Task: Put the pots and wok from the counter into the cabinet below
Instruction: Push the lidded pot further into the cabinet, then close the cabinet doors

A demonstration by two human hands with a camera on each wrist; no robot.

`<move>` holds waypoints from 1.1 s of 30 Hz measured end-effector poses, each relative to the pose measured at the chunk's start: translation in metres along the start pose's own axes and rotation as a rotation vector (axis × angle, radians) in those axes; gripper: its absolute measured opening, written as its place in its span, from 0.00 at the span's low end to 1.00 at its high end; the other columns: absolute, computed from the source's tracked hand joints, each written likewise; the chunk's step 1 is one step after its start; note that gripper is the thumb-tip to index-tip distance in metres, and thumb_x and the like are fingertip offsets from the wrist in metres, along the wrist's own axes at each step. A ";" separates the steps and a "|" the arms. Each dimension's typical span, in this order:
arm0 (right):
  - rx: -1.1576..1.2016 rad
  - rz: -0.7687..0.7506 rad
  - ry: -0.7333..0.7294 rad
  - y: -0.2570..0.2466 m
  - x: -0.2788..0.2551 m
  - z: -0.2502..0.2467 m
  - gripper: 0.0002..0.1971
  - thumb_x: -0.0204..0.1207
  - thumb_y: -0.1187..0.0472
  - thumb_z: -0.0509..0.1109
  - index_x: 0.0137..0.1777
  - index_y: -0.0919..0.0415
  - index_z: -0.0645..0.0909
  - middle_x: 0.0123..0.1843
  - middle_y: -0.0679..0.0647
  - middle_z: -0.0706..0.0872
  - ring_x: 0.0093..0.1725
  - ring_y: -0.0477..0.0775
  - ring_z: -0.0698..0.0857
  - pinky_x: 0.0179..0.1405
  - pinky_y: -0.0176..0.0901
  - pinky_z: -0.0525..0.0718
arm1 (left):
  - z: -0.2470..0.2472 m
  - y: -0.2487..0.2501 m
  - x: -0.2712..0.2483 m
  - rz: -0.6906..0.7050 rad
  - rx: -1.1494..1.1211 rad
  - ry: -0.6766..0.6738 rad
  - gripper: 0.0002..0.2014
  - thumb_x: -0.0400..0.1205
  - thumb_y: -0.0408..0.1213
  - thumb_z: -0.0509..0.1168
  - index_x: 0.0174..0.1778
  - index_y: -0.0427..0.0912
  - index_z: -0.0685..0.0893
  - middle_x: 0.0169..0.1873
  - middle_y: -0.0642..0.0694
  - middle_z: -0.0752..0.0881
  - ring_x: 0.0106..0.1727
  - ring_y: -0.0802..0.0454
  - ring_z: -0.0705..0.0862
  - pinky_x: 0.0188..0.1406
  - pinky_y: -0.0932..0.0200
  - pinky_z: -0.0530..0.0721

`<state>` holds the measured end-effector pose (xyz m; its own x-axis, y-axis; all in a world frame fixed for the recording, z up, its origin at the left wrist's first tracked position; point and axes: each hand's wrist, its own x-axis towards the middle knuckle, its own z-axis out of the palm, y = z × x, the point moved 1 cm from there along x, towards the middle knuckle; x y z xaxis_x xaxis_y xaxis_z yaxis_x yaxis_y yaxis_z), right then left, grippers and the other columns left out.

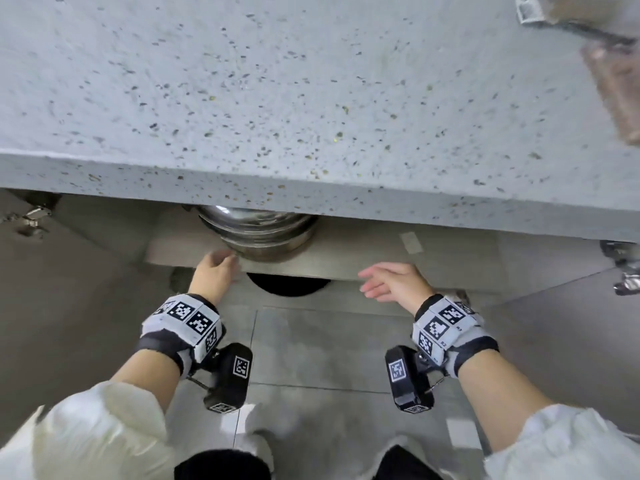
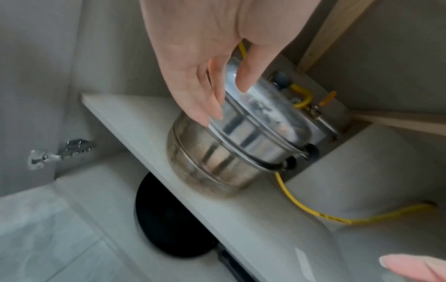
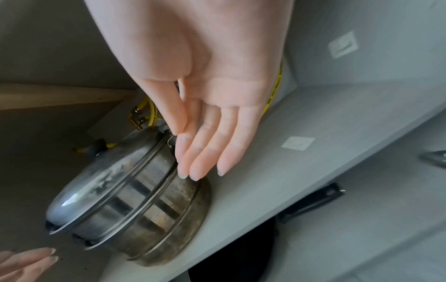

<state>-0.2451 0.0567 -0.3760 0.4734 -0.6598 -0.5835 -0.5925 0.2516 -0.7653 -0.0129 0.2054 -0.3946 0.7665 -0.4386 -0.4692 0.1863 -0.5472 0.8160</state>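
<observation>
Stacked pots on the cabinet shelf, both hands empty beside them.

Head view: the steel pots (image 1: 258, 233) stand near the shelf (image 1: 363, 258) front edge, the dark wok (image 1: 287, 287) below; a knock could tip them off. Left wrist view: the left hand (image 2: 205, 57), fingers loosely extended, gripping nothing, hovers by the lid and could dislodge it. Right wrist view: the right hand (image 3: 198, 95), fingers straight, is beside the stack; a shove could slide it.

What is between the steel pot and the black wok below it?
Only the white shelf board: the pot stands on it and the wok lies under it, best shown in the left wrist view.
</observation>
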 end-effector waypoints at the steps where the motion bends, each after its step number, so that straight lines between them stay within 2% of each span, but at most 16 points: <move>1: -0.012 0.019 -0.003 0.003 -0.018 -0.007 0.16 0.81 0.60 0.57 0.53 0.68 0.84 0.31 0.52 0.86 0.31 0.48 0.84 0.38 0.38 0.80 | 0.004 0.006 -0.019 -0.023 0.002 -0.051 0.14 0.81 0.29 0.57 0.62 0.32 0.78 0.53 0.37 0.81 0.45 0.50 0.80 0.28 0.71 0.81; 2: -0.011 0.045 0.002 0.004 -0.037 -0.016 0.17 0.82 0.58 0.56 0.51 0.67 0.85 0.28 0.49 0.87 0.28 0.45 0.85 0.38 0.38 0.80 | 0.009 0.014 -0.039 -0.048 -0.001 -0.115 0.14 0.81 0.28 0.57 0.62 0.32 0.77 0.52 0.38 0.80 0.42 0.54 0.80 0.28 0.70 0.80; 4: 0.005 0.093 0.028 0.004 -0.078 -0.038 0.17 0.82 0.56 0.55 0.46 0.62 0.85 0.23 0.45 0.88 0.25 0.41 0.85 0.37 0.38 0.79 | 0.022 0.032 -0.078 -0.077 0.026 -0.238 0.16 0.82 0.27 0.55 0.64 0.29 0.76 0.52 0.39 0.80 0.43 0.54 0.80 0.34 0.66 0.79; 6: 0.019 0.082 0.083 0.009 -0.118 -0.063 0.15 0.82 0.57 0.55 0.43 0.58 0.83 0.31 0.51 0.89 0.32 0.48 0.86 0.39 0.39 0.79 | 0.036 0.045 -0.114 -0.080 0.077 -0.328 0.15 0.82 0.28 0.54 0.62 0.31 0.78 0.51 0.40 0.81 0.48 0.49 0.81 0.35 0.66 0.80; 8: -0.027 0.029 0.197 0.019 -0.154 -0.096 0.13 0.81 0.60 0.56 0.43 0.57 0.83 0.41 0.56 0.87 0.41 0.55 0.84 0.46 0.43 0.80 | 0.054 0.053 -0.149 -0.071 0.091 -0.392 0.12 0.81 0.28 0.54 0.56 0.37 0.80 0.47 0.39 0.82 0.42 0.52 0.82 0.38 0.64 0.79; 10: -0.137 -0.052 0.376 0.033 -0.191 -0.136 0.11 0.79 0.62 0.59 0.46 0.54 0.84 0.48 0.55 0.87 0.50 0.55 0.83 0.56 0.47 0.78 | 0.076 0.057 -0.183 -0.050 0.106 -0.447 0.10 0.82 0.28 0.53 0.52 0.39 0.79 0.42 0.42 0.82 0.33 0.62 0.84 0.39 0.63 0.77; 12: -0.274 -0.092 0.606 0.049 -0.223 -0.176 0.12 0.77 0.65 0.61 0.52 0.56 0.84 0.56 0.58 0.85 0.59 0.59 0.81 0.59 0.48 0.75 | 0.097 0.055 -0.215 -0.045 0.114 -0.486 0.10 0.82 0.28 0.54 0.45 0.41 0.80 0.36 0.46 0.83 0.24 0.70 0.83 0.38 0.63 0.77; 14: -0.448 -0.052 0.825 0.069 -0.259 -0.221 0.15 0.76 0.67 0.61 0.61 0.61 0.81 0.63 0.64 0.79 0.65 0.66 0.75 0.63 0.51 0.71 | 0.123 0.052 -0.250 -0.048 0.129 -0.507 0.12 0.82 0.28 0.53 0.39 0.45 0.79 0.33 0.51 0.83 0.22 0.70 0.83 0.35 0.67 0.77; 16: -0.609 0.090 0.916 0.095 -0.294 -0.259 0.21 0.75 0.66 0.61 0.69 0.63 0.74 0.70 0.67 0.74 0.68 0.69 0.71 0.67 0.54 0.68 | 0.149 0.046 -0.286 -0.061 0.127 -0.534 0.11 0.82 0.28 0.53 0.43 0.43 0.79 0.32 0.52 0.83 0.20 0.71 0.82 0.33 0.67 0.77; 17: -0.637 0.191 0.873 0.107 -0.308 -0.272 0.23 0.76 0.64 0.61 0.72 0.64 0.70 0.72 0.68 0.72 0.70 0.69 0.69 0.69 0.56 0.66 | 0.160 0.043 -0.301 -0.061 0.133 -0.556 0.10 0.82 0.28 0.53 0.45 0.42 0.78 0.33 0.51 0.83 0.20 0.71 0.82 0.34 0.66 0.76; 19: -0.556 0.391 0.671 0.132 -0.329 -0.286 0.27 0.79 0.57 0.60 0.76 0.66 0.62 0.74 0.70 0.70 0.73 0.70 0.69 0.70 0.56 0.67 | 0.184 0.035 -0.333 -0.073 0.136 -0.600 0.10 0.82 0.28 0.52 0.46 0.42 0.78 0.35 0.50 0.83 0.24 0.68 0.84 0.36 0.64 0.76; 21: -0.470 0.481 0.511 0.146 -0.340 -0.289 0.30 0.80 0.49 0.57 0.77 0.67 0.59 0.76 0.67 0.71 0.74 0.68 0.70 0.70 0.54 0.69 | 0.202 0.028 -0.360 -0.089 0.123 -0.638 0.11 0.83 0.28 0.52 0.45 0.42 0.79 0.36 0.50 0.84 0.30 0.63 0.85 0.38 0.64 0.76; 24: -0.460 0.427 0.497 0.148 -0.347 -0.284 0.31 0.80 0.45 0.53 0.78 0.64 0.59 0.76 0.64 0.72 0.75 0.66 0.70 0.71 0.54 0.69 | 0.213 0.023 -0.386 -0.085 0.112 -0.661 0.12 0.83 0.28 0.52 0.43 0.44 0.79 0.37 0.49 0.84 0.31 0.63 0.86 0.40 0.63 0.78; 26: -0.438 0.405 0.448 0.144 -0.351 -0.272 0.31 0.80 0.43 0.50 0.76 0.63 0.63 0.74 0.64 0.74 0.73 0.65 0.72 0.69 0.54 0.70 | 0.213 0.021 -0.394 -0.079 0.125 -0.642 0.11 0.82 0.28 0.52 0.48 0.41 0.79 0.37 0.49 0.84 0.29 0.64 0.86 0.40 0.63 0.78; 28: -0.391 0.365 0.376 0.138 -0.351 -0.257 0.29 0.80 0.42 0.49 0.73 0.62 0.68 0.71 0.65 0.78 0.70 0.65 0.76 0.66 0.53 0.73 | 0.208 0.022 -0.396 -0.088 0.128 -0.615 0.11 0.82 0.27 0.52 0.53 0.38 0.78 0.37 0.48 0.84 0.36 0.58 0.84 0.40 0.63 0.77; 33: -0.234 0.253 0.184 0.112 -0.336 -0.218 0.28 0.81 0.44 0.50 0.60 0.69 0.77 0.57 0.65 0.84 0.60 0.65 0.82 0.56 0.48 0.77 | 0.184 0.028 -0.387 -0.100 0.091 -0.545 0.11 0.82 0.27 0.52 0.54 0.37 0.78 0.38 0.48 0.84 0.41 0.55 0.82 0.40 0.62 0.78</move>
<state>-0.6123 0.1521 -0.2062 0.1813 -0.7189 -0.6711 -0.8184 0.2680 -0.5082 -0.4180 0.2288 -0.2523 0.3147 -0.6731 -0.6692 0.1697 -0.6538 0.7374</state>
